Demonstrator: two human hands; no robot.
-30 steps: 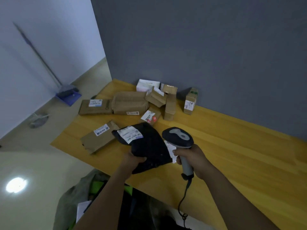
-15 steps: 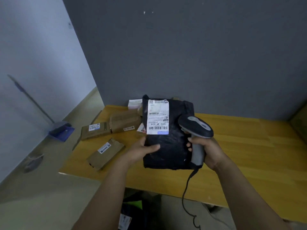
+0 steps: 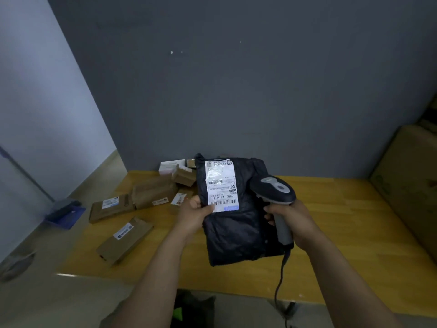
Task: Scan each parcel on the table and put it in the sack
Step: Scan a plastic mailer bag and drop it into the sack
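We face a dark grey wall (image 3: 236, 91), and below it runs a yellow wooden surface (image 3: 343, 233). At its right end stands a large brown cardboard box (image 3: 411, 185), cut off by the frame.

Next in size is the black crinkled plastic mailer parcel (image 3: 236, 230). It is held up above the middle of the surface, with its front towards us. To its left, flat brown cardboard parcels lie on the surface. One long one (image 3: 124, 240) is near the front edge, a second (image 3: 110, 208) is behind it, and a bulkier one (image 3: 153, 192) touches that second parcel's end. Smaller brown boxes (image 3: 184, 175) and a white box (image 3: 170, 165) are heaped at the wall.

The dark handheld barcode scanner with a grey handle (image 3: 275, 189) overlaps the black parcel's right edge, its head tilted up and to the left. The white printed shipping label (image 3: 221, 185) sits on the parcel's upper front, with barcodes along its lower end.

The left hand (image 3: 192, 214) grips the parcel's left edge, with the thumb pressed on the label's lower corner and the fingers hidden behind. The right hand (image 3: 295, 221) is wrapped around the scanner's handle. We cannot tell whether it also touches the parcel. A thin black cable (image 3: 280, 278) hangs from the handle, past the near edge of the surface.
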